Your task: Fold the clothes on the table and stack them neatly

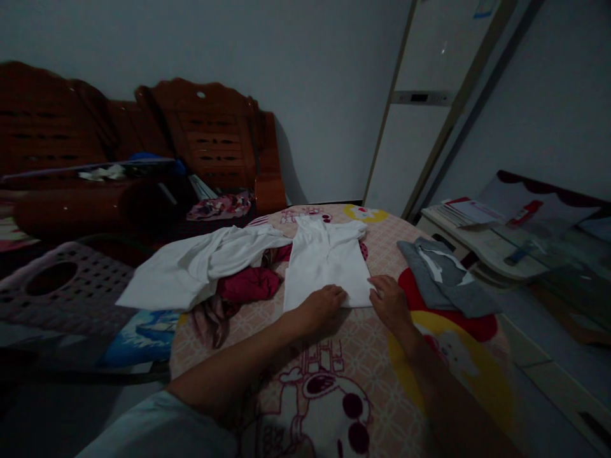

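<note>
A white garment (324, 264) lies folded into a long panel on the round table, its far end wrinkled and spread. My left hand (323, 306) is on its near edge, fingers together and curled on the cloth; the thumb is hidden. At the near right corner, my right hand (389, 300) pinches the side edge between thumb and fingers. Left of the panel is a loosely heaped white garment (195, 264), partly covering a dark red cloth (249, 284). A folded grey garment (442, 277) with white strips lies on the table's right side.
A patterned pink tablecloth (367, 356) covers the table. A wooden sofa (205, 133) stands behind on the left, near a perforated plastic basket (71, 286). A side cabinet (506, 248) with papers is on the right. A tall white cabinet-like unit (415, 127) stands against the wall.
</note>
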`<action>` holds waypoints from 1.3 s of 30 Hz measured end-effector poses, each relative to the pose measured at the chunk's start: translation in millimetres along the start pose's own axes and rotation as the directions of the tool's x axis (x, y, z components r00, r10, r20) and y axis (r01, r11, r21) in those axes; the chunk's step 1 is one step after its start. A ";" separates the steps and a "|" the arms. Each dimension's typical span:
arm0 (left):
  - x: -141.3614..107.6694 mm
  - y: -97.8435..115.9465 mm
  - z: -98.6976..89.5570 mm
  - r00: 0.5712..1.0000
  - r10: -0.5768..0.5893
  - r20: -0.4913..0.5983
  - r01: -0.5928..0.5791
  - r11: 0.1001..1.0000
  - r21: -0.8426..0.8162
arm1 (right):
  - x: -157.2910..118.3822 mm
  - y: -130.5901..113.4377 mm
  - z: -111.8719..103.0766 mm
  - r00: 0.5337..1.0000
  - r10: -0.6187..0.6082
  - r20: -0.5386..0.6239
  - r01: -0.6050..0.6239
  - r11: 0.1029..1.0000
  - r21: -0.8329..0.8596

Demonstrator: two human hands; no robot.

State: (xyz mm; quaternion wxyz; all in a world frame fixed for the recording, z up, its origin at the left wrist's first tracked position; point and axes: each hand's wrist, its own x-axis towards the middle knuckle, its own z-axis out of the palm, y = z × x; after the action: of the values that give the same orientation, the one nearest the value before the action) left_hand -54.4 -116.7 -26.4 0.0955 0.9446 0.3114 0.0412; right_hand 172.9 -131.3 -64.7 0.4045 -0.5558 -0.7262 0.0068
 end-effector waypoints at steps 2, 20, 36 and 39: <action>-0.6 3.4 6.0 0.999 -0.016 -0.037 0.017 0.999 0.032 | -4.6 -6.1 0.0 0.986 -0.138 0.094 0.138 0.990 0.010; -5.6 -31.7 -9.1 0.997 -0.053 -0.049 0.053 0.999 -0.013 | -7.0 1.0 2.9 0.935 -0.341 0.097 0.348 0.935 -0.068; -32.4 23.4 -46.0 0.869 0.439 0.229 -0.297 0.833 -0.468 | -5.5 -26.4 -81.2 0.580 0.064 0.812 -0.386 0.899 0.205; -32.4 25.3 -37.1 0.778 0.556 0.293 -0.248 0.700 -0.669 | -6.5 -29.7 -78.3 0.361 0.032 0.932 -0.532 0.828 0.177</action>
State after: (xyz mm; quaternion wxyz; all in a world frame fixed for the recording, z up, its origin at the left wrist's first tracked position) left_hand -70.8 -150.3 14.5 0.4486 0.8902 0.0268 -0.0751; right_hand 196.0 -182.4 -2.1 0.0587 -0.4714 -0.6912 0.5446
